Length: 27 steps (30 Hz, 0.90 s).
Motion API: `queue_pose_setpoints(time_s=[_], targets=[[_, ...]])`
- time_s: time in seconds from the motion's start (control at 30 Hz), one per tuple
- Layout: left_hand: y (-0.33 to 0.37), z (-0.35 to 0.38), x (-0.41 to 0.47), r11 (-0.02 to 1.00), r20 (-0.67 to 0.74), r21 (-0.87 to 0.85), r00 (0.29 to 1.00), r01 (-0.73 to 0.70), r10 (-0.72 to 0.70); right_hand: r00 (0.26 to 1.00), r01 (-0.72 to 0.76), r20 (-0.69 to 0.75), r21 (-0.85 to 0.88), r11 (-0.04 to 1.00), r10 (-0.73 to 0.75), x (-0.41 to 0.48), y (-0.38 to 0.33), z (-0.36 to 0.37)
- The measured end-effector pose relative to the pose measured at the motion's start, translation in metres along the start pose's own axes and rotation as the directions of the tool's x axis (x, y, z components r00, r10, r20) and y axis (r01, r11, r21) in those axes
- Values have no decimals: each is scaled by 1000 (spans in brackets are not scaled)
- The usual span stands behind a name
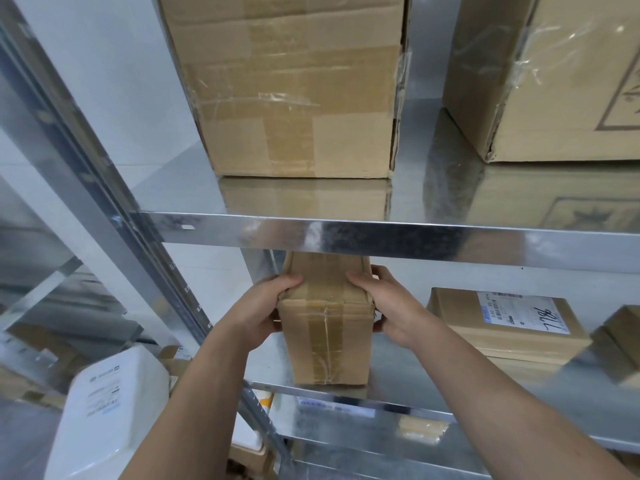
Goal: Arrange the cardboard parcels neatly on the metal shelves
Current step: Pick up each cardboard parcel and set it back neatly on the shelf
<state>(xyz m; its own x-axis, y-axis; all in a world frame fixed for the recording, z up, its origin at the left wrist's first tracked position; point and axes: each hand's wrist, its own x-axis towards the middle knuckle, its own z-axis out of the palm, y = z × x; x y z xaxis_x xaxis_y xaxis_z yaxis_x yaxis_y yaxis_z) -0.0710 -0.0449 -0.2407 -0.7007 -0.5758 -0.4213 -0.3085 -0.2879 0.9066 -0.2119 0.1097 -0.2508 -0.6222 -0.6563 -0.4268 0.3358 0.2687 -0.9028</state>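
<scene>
A taped cardboard parcel [327, 341] stands upright at the front left of the middle metal shelf [398, 362]. My left hand [265, 308] grips its upper left edge, thumb on top. On the opposite side my right hand [389, 304] grips the upper right edge in the same way. The parcel's top reaches under the front rail of the upper shelf [381, 237]. To the right on the same shelf lies a flat parcel [498, 323] with a white label marked in black pen.
Two large cardboard boxes [294, 84] [554, 74] stand on the upper shelf. Another small box [620, 341] sits at the far right of the middle shelf. A shelf upright [114, 202] runs diagonally at left; a white container [107, 417] sits below left. Lower shelves hold more packages.
</scene>
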Motion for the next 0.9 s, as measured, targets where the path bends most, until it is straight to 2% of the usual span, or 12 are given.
queue_pose_setpoints(time_s=[0.4,0.77,0.9], targets=[[-12,-2,2,997,5,55,998,-61,61,996,84,-4,-33,996,-84,7,9,6],[-13,-1,4,997,0,45,998,-55,55,993,117,-20,-76,990,-119,11,13,9],[-11,2,3,999,-1,34,1000,-20,20,996,87,-2,7,996,-87,11,10,2]])
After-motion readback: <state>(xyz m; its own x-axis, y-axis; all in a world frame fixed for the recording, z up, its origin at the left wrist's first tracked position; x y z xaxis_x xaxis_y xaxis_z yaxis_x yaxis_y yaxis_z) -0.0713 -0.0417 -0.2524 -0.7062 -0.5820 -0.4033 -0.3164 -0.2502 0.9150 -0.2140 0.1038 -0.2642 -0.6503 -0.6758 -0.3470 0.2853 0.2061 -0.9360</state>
